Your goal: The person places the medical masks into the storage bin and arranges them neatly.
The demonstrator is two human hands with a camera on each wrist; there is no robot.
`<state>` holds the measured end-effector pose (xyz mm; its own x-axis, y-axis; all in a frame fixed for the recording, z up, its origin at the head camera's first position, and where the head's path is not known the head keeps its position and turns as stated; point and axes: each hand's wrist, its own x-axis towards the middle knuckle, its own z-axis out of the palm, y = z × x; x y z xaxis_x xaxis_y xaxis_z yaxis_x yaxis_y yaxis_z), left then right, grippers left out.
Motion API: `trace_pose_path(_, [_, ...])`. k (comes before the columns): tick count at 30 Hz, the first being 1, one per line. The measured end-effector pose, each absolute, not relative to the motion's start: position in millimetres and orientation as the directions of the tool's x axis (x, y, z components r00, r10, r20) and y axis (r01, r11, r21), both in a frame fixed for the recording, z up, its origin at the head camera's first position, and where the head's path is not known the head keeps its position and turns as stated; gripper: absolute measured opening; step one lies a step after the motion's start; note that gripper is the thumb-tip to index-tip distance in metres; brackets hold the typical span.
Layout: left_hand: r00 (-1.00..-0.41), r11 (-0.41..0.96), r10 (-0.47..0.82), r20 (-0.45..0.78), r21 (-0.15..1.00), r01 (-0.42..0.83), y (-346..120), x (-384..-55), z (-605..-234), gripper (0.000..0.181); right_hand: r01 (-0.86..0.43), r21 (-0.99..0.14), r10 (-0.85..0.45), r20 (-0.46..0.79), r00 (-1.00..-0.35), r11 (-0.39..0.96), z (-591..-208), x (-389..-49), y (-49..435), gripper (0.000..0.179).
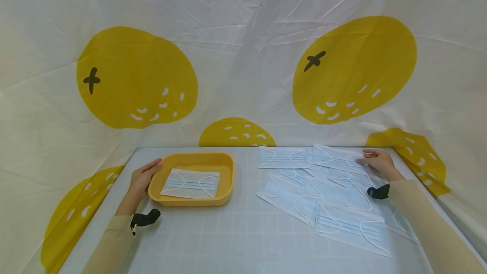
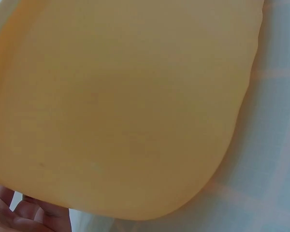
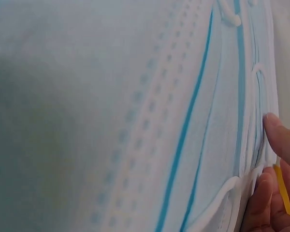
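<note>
In the head view, my left hand point(image 1: 141, 179) holds the left rim of a yellow tray point(image 1: 229, 181). Seen from the left wrist, the wall of the tray point(image 2: 135, 125) fills most of the picture, with part of the hand's fingers point(image 2: 43, 215) at its lower edge. One pale blue face mask point(image 1: 190, 184) with white ear loops lies in the tray, loops facing up. My right hand point(image 1: 377, 163) pinches the right end of another face mask point(image 1: 335, 157) at the back of a loose pile. In the right wrist view, its thumb point(image 3: 282, 140) presses against the mask's edge.
Several overlapping face masks point(image 1: 351, 227) spread over the right half of the table point(image 1: 213, 240), with ear loops sticking out. A white cloth point(image 1: 243, 75) printed with yellow fruit stands behind and beside the table. Each wrist carries a black camera mount point(image 1: 378, 192).
</note>
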<state>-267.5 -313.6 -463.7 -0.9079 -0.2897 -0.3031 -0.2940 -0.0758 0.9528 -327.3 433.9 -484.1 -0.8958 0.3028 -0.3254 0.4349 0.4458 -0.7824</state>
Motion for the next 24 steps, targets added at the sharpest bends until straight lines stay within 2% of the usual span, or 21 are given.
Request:
trace_pose_path(8, [-0.905,-0.081,-0.291,-0.310,0.951,-0.299,-312.9,-267.0,-462.7,0.042,0.479,-0.780,0.306,-0.379,-0.873,0.402,-480.7,-329.4,429.9,0.086])
trace_pose_path(16, [-0.904,-0.073,-0.296,-0.309,0.951,-0.301,-311.7,-267.3,-463.1,0.048,0.466,-0.754,0.279,-0.375,-0.884,0.463,-480.0,-327.6,429.8,0.082])
trace_pose_path(24, [-0.911,-0.068,-0.289,-0.293,0.956,-0.286,-312.3,-267.0,-463.7,0.051,0.416,-0.732,0.263,-0.324,-0.909,0.539,-480.2,-324.0,428.4,0.064])
